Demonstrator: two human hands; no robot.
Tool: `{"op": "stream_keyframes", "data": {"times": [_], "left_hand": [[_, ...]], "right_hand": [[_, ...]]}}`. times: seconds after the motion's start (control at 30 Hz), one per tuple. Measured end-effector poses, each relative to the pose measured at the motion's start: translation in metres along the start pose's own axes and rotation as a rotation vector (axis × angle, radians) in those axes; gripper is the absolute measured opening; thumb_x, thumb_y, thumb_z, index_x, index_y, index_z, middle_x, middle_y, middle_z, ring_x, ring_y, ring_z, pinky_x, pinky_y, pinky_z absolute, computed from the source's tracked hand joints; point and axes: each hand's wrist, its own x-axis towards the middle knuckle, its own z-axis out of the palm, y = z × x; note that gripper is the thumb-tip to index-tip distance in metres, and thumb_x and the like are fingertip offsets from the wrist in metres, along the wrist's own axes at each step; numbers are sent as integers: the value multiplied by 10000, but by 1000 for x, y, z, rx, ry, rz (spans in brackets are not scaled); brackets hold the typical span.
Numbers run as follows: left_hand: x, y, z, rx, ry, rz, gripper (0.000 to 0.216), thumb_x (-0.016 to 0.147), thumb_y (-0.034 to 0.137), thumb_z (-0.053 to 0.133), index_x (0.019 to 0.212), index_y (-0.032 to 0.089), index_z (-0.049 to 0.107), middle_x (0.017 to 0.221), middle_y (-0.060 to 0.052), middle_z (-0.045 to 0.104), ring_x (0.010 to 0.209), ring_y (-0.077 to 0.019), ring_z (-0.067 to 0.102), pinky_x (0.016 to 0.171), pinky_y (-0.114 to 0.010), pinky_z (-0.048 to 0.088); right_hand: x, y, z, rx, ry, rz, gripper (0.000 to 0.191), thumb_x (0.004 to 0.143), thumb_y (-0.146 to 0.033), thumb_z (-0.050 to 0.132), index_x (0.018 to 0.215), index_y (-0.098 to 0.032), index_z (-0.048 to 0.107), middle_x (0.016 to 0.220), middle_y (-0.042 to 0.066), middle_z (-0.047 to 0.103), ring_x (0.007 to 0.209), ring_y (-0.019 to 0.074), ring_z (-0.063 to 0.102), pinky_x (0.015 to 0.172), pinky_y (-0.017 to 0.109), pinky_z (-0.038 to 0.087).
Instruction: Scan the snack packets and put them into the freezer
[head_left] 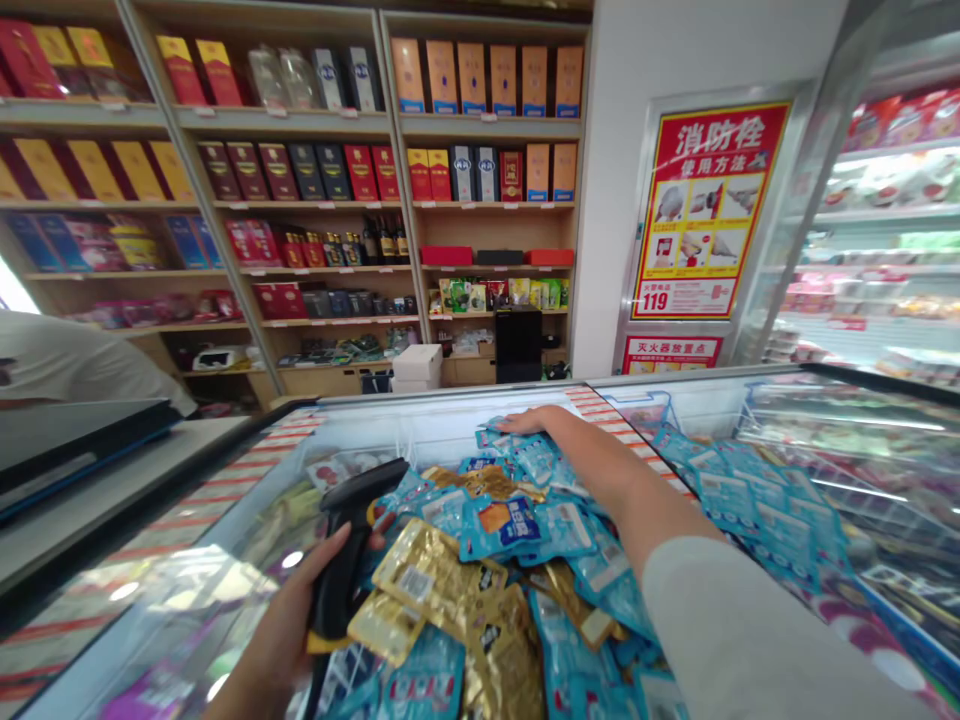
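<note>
Left of centre, the left hand (304, 590) wraps the handle of a black scanner (361, 488), probably to aim its head; at centre, the right hand (534, 420) touches heaped blue packets (487, 525), whether pinching I cannot tell; gold packets (442, 580) lie lower centre.

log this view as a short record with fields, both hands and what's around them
left hand: grips a black-and-yellow handheld scanner
right hand: reaches over the pile, at the blue packets on its far side; exact grip unclear
pile: blue packets mixed with gold packets, several gold ones nearest the camera
behind: shelves of boxed goods, orange boxes at top right; white box below
wall: red-and-yellow fire hydrant sign
other person: white sleeve at far left
</note>
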Motion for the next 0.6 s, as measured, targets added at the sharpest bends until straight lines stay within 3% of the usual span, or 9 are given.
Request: {"op": "stream_keyframes", "data": {"times": [0.1,0.27,0.37,0.47,0.6], "left_hand": [[0,0,2,8,-13,12,186,796,321,668,905,185,733,695,-84,749,473,-241,679,407,-318,552],[3,2,5,48,-34,45,204,822,305,645,926,154,732,687,-101,747,525,-255,705,453,-324,574],[4,6,8,98,-47,67,211,850,300,607,925,141,724,652,-87,728,516,-234,696,459,-302,566],[4,12,12,149,-54,115,215,896,277,561,943,129,710,658,-63,723,534,-185,687,495,-254,565],[-1,22,14,129,-46,287,224,953,202,484,950,140,699,675,-10,726,490,-103,625,440,-154,492]], "right_hand": [[-20,-15,1,-7,-235,-73,915,793,-789,546,1525,-268,376,1602,97,335,1472,341,318,1210,548,219],[-82,-31,11,55,-243,-301,733,877,-675,553,1475,-257,480,1579,48,382,1474,264,334,1236,400,212],[-124,-36,8,127,-166,-329,650,901,-658,531,1437,-289,533,1538,13,449,1441,248,397,1221,375,250],[-177,-28,-12,188,2,-310,614,913,-647,520,1438,-329,524,1524,-17,471,1417,249,431,1207,388,277],[-263,17,-39,278,296,-173,543,957,-541,484,1439,-293,525,1493,-14,513,1389,261,463,1174,435,332]]}}
